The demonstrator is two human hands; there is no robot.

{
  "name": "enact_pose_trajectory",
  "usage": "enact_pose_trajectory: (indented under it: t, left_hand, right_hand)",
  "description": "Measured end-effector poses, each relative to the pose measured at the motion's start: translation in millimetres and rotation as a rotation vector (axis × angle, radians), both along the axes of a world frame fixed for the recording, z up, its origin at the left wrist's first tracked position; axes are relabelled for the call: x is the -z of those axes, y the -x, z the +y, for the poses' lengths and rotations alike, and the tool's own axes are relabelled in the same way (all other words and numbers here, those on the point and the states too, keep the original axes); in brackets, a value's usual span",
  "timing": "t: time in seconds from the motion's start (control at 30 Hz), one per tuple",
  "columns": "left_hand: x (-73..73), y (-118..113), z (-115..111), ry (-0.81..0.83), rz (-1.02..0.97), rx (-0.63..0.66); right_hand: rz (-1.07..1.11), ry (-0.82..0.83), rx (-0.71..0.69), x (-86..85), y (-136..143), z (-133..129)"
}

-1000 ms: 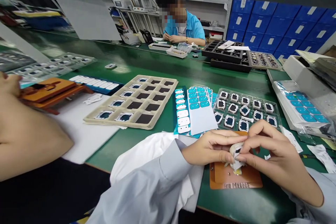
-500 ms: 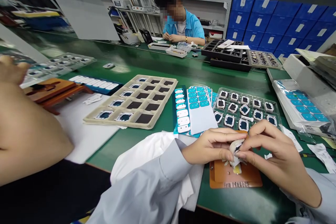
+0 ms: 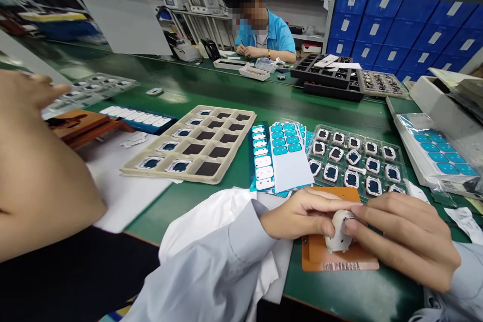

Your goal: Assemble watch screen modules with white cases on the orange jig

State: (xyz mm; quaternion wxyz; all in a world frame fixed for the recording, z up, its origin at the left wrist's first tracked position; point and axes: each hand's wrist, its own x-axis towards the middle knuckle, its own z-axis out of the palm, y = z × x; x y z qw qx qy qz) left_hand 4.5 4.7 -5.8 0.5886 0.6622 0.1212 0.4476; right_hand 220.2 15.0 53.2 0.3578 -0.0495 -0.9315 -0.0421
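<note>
My left hand [image 3: 302,214] is closed on the left side of a small white plastic housing [image 3: 337,238], thumb in front and fingers behind. From the other side, my right hand [image 3: 409,231] pinches the housing's upper right edge. The rounded housing is tilted up, with small dark holes in its face. Its far side is hidden by my fingers. Under both hands lies an orange fixture plate [image 3: 341,265] with handwriting along its front edge. Just beyond, a clear tray [image 3: 362,161] carries several white frames with dark centres.
Left of my hands are sheets of blue-and-white stickers [image 3: 290,161] and a beige compartment tray [image 3: 188,146]. A white cloth [image 3: 211,211] lies near my left sleeve. A neighbour's arm [image 3: 45,171] reaches in from the left; another person [image 3: 264,35] sits opposite. Bagged sticker sheets [image 3: 437,151] lie right.
My hands have turned the housing so its white face shows, and the yellowish tab below it is out of sight. My right fingers have lowered. The neighbour's hand has moved right.
</note>
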Motion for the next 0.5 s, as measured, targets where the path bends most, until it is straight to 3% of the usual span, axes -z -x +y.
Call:
enact_pose_trajectory:
  t: [0.5]
  left_hand:
    - [-0.2, 1.1, -0.6, -0.035, 0.089, -0.037]
  right_hand:
    - [-0.022, 0.073, -0.019, 4.8, -0.4, 0.1]
